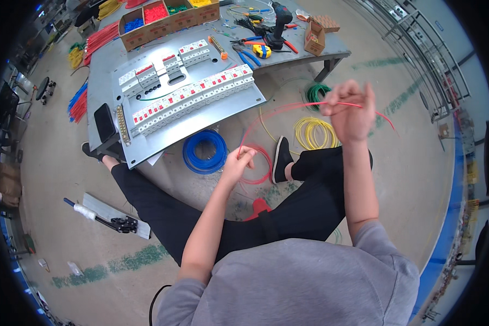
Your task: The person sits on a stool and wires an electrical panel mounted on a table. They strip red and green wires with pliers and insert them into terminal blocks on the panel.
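A thin red wire [299,105] arcs between my two hands above the floor. The fingers of my left hand [239,164] are pinched around it, low in front of my lap. Farther out and to the right, my right hand [353,114] is raised with the wire lying across its bent fingers, and the loose end curves away to the right. Below my left hand a red wire coil [269,162] rests on the floor. A metal panel [165,142] with rows of white circuit breakers [193,98] lies on the table, left of my hands.
On the floor are blue [189,155], yellow [299,133] and green [311,93] wire coils. The table bears a phone [105,122], a power drill [280,24], pliers [248,56], a tape measure [262,51] and cardboard bins [171,22]. A lever-handled tool [117,223] lies at left.
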The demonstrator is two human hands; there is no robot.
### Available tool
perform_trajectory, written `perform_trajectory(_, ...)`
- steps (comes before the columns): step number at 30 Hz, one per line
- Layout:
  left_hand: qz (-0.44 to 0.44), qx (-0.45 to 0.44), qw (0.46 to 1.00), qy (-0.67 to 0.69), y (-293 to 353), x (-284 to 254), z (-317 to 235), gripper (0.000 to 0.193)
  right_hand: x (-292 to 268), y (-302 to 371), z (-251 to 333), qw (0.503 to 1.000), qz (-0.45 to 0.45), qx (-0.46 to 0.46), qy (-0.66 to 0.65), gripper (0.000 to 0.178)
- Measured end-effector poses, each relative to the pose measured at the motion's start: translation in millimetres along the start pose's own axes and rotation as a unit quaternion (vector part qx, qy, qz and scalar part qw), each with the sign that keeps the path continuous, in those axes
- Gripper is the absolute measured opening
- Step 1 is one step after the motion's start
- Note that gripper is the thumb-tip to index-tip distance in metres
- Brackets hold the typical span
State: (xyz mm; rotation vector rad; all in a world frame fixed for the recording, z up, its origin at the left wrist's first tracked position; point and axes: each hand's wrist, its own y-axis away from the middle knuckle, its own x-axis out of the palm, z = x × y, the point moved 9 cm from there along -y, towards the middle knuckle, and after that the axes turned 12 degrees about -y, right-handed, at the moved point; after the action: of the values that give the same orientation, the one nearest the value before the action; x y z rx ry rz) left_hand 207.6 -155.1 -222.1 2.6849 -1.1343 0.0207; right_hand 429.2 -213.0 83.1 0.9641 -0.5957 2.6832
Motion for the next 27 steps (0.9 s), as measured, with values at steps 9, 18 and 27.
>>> perform_trajectory(9,-0.036,0.086,0.995,0.031,63.9,-25.1,-122.0,0.031,10.6,30.8,-191.8,0.936,-0.124,0.312,-0.108,0.03)
perform_trajectory(18,0.031,0.104,0.984,0.145,63.5,-8.2,-98.2,0.034,16.4,-15.0,-170.8,0.983,-0.028,0.173,0.052,0.021)
perform_trajectory(27,0.045,0.082,0.995,0.042,71.0,14.7,-44.0,0.033,-33.9,-63.8,-116.5,0.982,-0.139,0.122,0.041,0.029)
